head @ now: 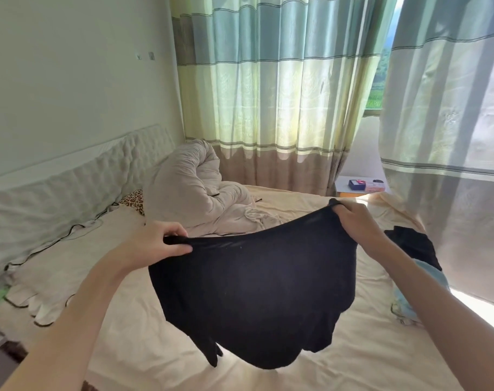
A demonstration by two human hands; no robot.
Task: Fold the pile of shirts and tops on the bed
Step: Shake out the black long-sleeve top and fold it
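Observation:
A black top (254, 289) hangs spread out above the bed (121, 342), its lower edge drooping toward the cream sheet. My left hand (161, 244) grips its upper left corner. My right hand (353, 221) grips the upper right corner, held a little higher and farther away. At the bed's right side lies a small pile with a black garment (412, 244) on top and a light blue one (426, 280) below it, partly hidden by my right forearm.
A rolled beige duvet (189, 187) lies at the head of the bed beside a leopard-print pillow (133, 200). A padded white headboard (71, 182) runs along the left wall. Striped curtains (268, 80) hang behind, and a bedside table (361, 186) holds small boxes.

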